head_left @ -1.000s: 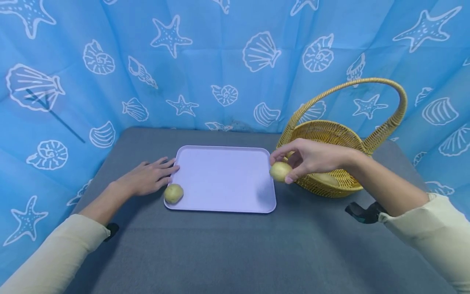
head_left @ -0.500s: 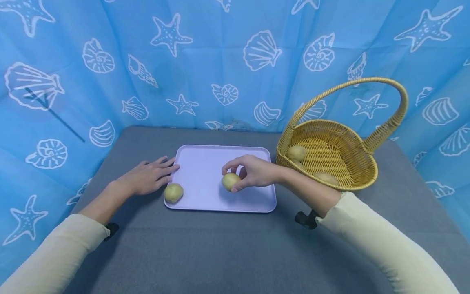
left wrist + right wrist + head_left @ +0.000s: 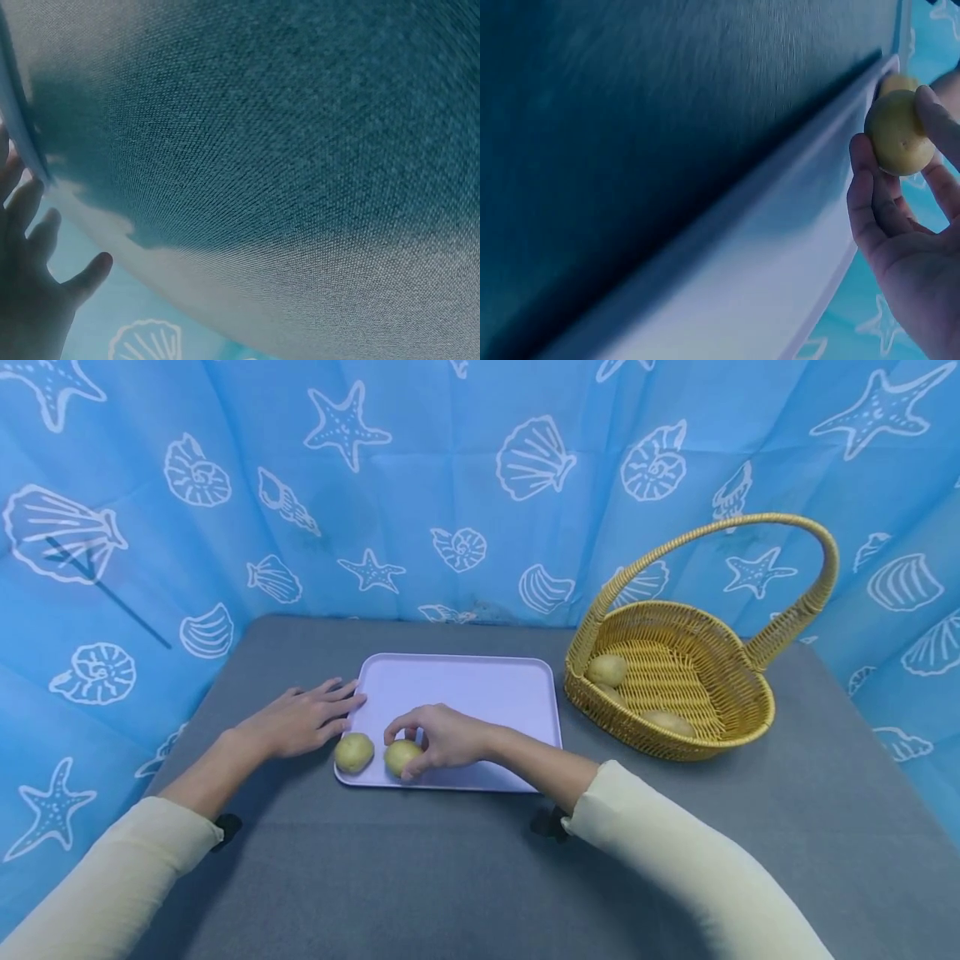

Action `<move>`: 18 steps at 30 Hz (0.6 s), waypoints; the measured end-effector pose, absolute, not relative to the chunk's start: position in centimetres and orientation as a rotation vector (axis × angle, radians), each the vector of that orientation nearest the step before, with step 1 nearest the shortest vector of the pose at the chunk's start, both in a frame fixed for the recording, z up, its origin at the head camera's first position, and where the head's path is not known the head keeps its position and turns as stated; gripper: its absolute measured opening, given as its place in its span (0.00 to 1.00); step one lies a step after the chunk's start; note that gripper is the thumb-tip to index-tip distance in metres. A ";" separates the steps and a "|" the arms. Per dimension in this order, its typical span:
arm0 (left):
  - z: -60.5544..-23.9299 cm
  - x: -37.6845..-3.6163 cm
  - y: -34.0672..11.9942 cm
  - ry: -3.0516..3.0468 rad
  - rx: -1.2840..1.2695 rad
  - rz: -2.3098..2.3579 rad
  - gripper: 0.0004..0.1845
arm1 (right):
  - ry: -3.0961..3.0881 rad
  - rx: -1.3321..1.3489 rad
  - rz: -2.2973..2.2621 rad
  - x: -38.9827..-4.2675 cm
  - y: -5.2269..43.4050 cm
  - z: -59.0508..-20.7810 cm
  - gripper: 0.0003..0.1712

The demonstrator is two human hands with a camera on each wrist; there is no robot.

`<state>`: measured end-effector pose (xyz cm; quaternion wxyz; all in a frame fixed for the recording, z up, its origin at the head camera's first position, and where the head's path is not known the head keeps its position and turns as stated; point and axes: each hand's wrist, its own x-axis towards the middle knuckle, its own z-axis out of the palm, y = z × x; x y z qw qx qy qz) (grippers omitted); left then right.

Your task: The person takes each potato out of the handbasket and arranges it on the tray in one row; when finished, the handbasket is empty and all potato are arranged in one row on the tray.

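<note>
In the head view my right hand (image 3: pixel 446 739) pinches a potato (image 3: pixel 401 759) between thumb and fingers over the front left part of the lilac tray (image 3: pixel 480 693). The right wrist view shows the same potato (image 3: pixel 901 135) in the fingertips, with the tray (image 3: pixel 757 262) below. A second potato (image 3: pixel 354 752) lies in the tray's front left corner, just left of the held one. My left hand (image 3: pixel 300 720) rests at the tray's left edge, fingers spread and touching the rim. The left wrist view catches that hand (image 3: pixel 37 262) at its lower left.
A yellow wicker basket (image 3: pixel 667 747) with a tall arched handle stands right of the tray. Several potatoes lie inside, one (image 3: pixel 607 670) near its left wall. Grey cloth (image 3: pixel 420 877) covers the table; a blue shell-patterned curtain (image 3: pixel 465 477) hangs behind.
My right hand has carried the potato from beside the basket leftward across the tray, close to the potato in the corner. My left hand has stayed in place.
</note>
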<state>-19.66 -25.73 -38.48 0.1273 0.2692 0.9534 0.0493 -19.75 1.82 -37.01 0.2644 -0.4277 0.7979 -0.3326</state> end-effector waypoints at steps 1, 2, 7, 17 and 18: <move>-38.4 -19.7 -25.7 2.775 0.787 0.148 0.29 | 2.164 -1.155 -0.896 -19.6 1.5 -37.1 0.29; -38.4 -19.7 -25.7 2.775 0.792 0.149 0.28 | 2.174 -1.154 -0.895 -19.4 1.2 -37.2 0.30; -38.3 -19.7 -25.8 2.781 0.812 0.160 0.28 | 2.230 -1.124 -0.874 -18.7 0.4 -37.4 0.31; -38.3 -19.6 -25.8 2.783 0.826 0.161 0.28 | 2.181 -1.090 -0.885 -19.2 0.9 -37.5 0.30; -38.3 -19.6 -25.8 2.782 0.825 0.159 0.28 | 2.179 -1.092 -0.877 -19.2 1.0 -37.5 0.29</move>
